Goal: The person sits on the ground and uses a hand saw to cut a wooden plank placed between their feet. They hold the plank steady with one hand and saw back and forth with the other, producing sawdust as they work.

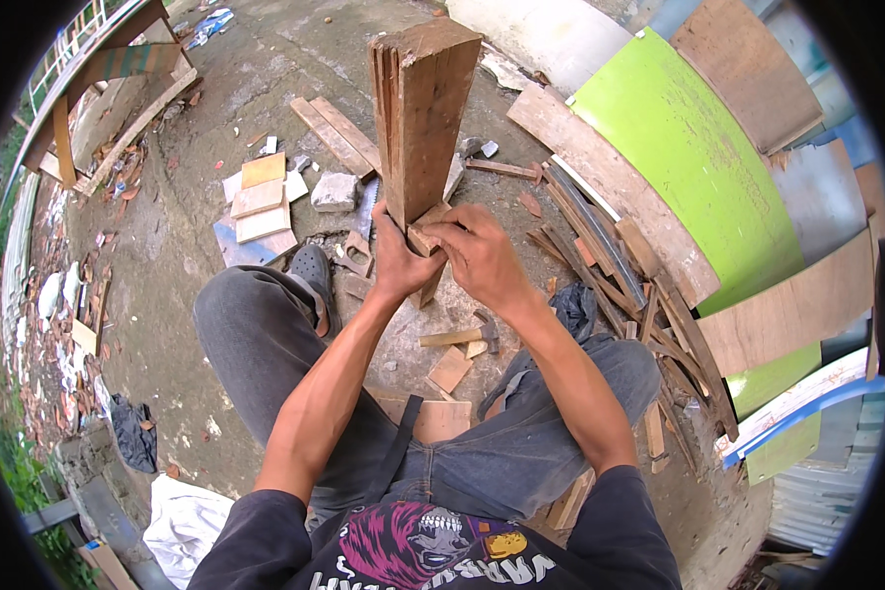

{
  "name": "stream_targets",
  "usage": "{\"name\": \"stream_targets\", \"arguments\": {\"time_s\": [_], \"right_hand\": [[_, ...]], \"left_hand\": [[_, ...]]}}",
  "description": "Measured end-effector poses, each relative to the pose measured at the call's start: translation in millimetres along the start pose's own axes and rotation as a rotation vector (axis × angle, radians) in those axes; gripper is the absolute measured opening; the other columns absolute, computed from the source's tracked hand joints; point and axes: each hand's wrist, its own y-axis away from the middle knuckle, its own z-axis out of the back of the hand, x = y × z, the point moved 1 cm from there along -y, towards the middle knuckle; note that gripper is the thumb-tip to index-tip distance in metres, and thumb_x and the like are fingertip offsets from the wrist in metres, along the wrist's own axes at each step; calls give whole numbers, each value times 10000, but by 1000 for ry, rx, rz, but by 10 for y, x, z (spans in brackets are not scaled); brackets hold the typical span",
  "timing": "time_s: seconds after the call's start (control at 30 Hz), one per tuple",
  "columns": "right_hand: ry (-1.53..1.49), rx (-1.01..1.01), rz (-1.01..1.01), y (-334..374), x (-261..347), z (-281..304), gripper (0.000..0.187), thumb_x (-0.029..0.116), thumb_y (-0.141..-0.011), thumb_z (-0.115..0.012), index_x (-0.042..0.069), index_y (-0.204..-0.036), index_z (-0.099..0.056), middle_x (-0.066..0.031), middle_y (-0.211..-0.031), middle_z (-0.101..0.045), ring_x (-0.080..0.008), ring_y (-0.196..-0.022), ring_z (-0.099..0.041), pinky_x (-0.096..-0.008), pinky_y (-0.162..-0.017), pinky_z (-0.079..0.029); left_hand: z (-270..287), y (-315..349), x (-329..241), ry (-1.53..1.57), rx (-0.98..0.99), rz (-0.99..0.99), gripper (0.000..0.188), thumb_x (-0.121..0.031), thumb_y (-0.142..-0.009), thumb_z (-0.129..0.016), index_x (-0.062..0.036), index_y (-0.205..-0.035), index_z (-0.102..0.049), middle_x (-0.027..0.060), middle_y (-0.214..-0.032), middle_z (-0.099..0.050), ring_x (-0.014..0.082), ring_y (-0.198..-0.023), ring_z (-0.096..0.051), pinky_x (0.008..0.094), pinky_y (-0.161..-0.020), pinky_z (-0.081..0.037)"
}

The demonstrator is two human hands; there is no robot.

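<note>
Here before us, the left hand curls around a weathered timber post, low down, while the right hand pinches a small wooden block against that post. A claw hammer lies on the near side of the post; left of the post rest a handsaw and a concrete block; right, a lime-green panel.

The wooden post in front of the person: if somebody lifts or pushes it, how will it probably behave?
The wooden post is probably stiff, because it looks thick and straight. It may feel fairly heavy, as it appears to be solid timber. The rough grooves along its left side could splinter if rubbed.
</note>
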Motion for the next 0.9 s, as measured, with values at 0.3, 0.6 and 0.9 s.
{"name": "stream_targets", "arguments": {"time_s": [0.3, 0.6, 0.9], "right_hand": [[6, 54, 101, -54, -22, 13, 243, -18, -762, -600, 22, -985, -688, -107, -1013, -660, -319, -932, -635, -403, -822, -544], [-2, 59, 147, -71, -131, -11, 254, -34, -760, -609, 33, -989, -698, -101, -1001, -683, -318, -886, -651, -399, -793, -548], [46, 54, 219, -43, -270, -14, 281, -14, -716, -618, 46, -976, -705, -95, -969, -679, -287, -882, -655, -396, -799, -552]], "left_hand": [[4, 0, 41, -2, -6, -17, 896, -234, -670, -858, 41, -1318, -303, 196, -1202, -465, 326, -1112, -524, 426, -979, -421], [32, 9, -18, -37, -6, -8, 895, -206, -647, -849, 39, -1320, -313, 194, -1184, -471, 326, -1092, -530, 425, -964, -429], [24, -4, -89, -47, 14, -24, 874, -225, -658, -857, 44, -1297, -324, 187, -1159, -464, 330, -1072, -529, 429, -951, -432]]}}
